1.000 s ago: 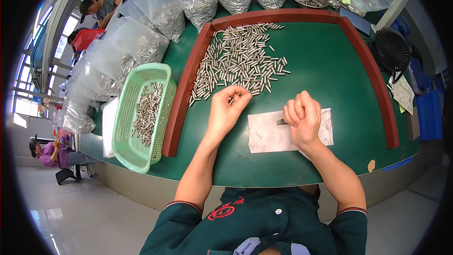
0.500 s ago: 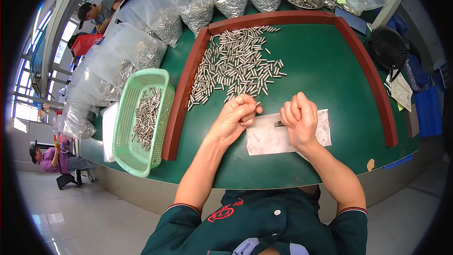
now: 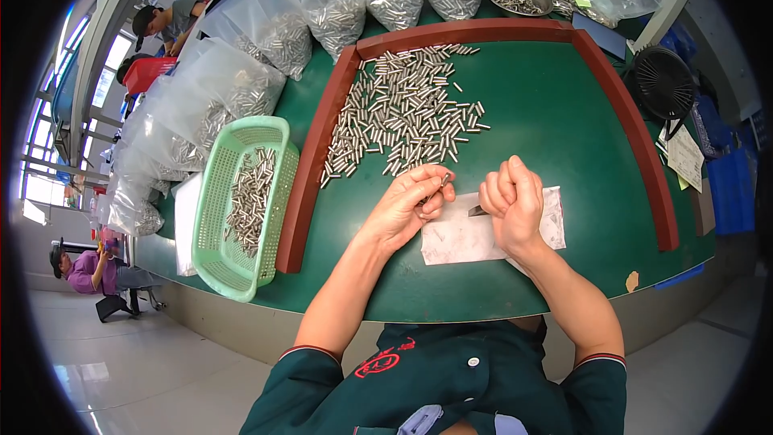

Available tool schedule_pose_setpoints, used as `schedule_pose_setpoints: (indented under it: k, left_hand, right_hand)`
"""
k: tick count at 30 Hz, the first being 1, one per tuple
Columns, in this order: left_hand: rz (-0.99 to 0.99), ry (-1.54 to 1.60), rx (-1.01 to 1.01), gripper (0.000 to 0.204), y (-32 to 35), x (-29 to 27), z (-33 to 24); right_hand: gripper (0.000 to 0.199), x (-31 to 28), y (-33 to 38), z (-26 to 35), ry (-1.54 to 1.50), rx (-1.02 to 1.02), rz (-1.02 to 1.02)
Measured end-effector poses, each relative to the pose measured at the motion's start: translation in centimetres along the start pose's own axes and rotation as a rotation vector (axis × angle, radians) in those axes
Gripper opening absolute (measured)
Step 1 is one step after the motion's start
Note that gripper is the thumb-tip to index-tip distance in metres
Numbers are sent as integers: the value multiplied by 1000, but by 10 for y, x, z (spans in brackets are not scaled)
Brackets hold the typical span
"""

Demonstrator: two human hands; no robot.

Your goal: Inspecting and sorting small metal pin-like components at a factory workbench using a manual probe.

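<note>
My left hand [image 3: 412, 203] pinches a small metal pin [image 3: 444, 181] between thumb and fingertips, just above the left end of a smudged white sheet [image 3: 459, 243]. Over that sheet my right hand [image 3: 514, 203] is closed round a tool with a dark, flat tip [image 3: 477, 211]; the rest of it is hidden in the fist, so its kind does not show. Beyond my left hand, a wide heap of loose silvery pins [image 3: 403, 109] lies on the green table top [image 3: 555, 105].
A dark red frame [image 3: 322, 165] borders the work area on three sides. Left of it stands a green plastic basket [image 3: 211, 225] holding more pins. Clear bags of pins [image 3: 334, 20], a metal bowl [image 3: 519, 0] and a black fan [image 3: 662, 82] line the edges. Two people sit farther off.
My left hand has moved slightly right and turned, so the pin in its fingertips shows more fully. My right hand stays nearly in place.
</note>
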State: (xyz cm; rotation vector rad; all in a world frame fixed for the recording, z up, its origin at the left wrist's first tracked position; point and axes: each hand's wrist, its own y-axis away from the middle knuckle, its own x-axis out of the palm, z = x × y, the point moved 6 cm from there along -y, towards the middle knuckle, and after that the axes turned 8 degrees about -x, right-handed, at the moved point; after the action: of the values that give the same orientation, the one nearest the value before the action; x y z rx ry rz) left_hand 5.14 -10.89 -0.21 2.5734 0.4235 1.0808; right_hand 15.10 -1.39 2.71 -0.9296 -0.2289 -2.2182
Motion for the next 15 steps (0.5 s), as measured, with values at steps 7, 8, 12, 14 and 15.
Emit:
schedule_pose_setpoints:
  k: [7,8,12,14,15]
  left_hand:
    - [-12,-29,-4,15,3,3,0]
    - [-26,-41,-2,15,4,3,-1]
    - [-60,-277,58,17,8,3,-4]
    - [-192,-776,178,17,12,9,-9]
    - [-224,-922,232,16,13,12,-7]
  right_hand:
    - [43,0,2,0,-3,1,0]
    - [43,0,2,-1,-3,4,-1]
    - [44,1,3,-1,14,-3,-1]
    - [44,0,2,0,-1,1,-16]
    - [44,0,2,0,1,-8,-10]
